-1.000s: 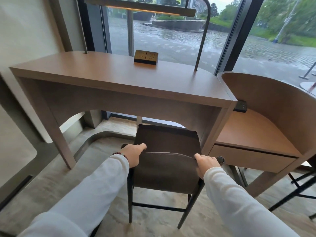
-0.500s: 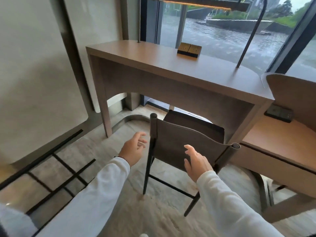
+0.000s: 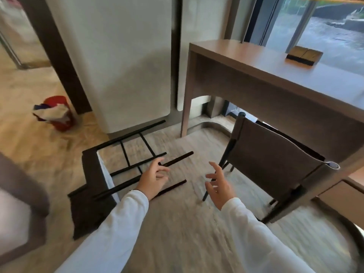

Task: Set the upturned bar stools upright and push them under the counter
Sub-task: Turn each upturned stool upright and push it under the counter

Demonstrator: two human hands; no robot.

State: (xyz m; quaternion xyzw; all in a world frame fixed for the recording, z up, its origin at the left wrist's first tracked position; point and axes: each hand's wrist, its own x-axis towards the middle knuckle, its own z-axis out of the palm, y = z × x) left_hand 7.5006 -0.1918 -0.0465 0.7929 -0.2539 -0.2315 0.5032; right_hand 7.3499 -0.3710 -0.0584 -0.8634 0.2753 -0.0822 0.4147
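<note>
A brown bar stool (image 3: 273, 164) stands upright at the right, its seat tucked under the wooden counter (image 3: 266, 75) and its backrest facing me. A second stool (image 3: 126, 168) lies tipped on its side on the floor at the left, with its black legs and rungs pointing right and its dark seat toward me. My left hand (image 3: 153, 179) hovers open over the fallen stool's legs, close to one rung, holding nothing. My right hand (image 3: 218, 184) is open with fingers spread, between the two stools and touching neither.
A red bin (image 3: 57, 113) with crumpled cloth or paper sits on the wooden floor at the far left. A pale wall panel (image 3: 122, 62) rises behind the fallen stool. A small box (image 3: 304, 55) rests on the counter. Part of a dark seat (image 3: 19, 203) shows at the left edge.
Both hands let go of the upright stool's backrest after it went under the counter. My view swung left and the fallen stool came into sight, with my hands over it.
</note>
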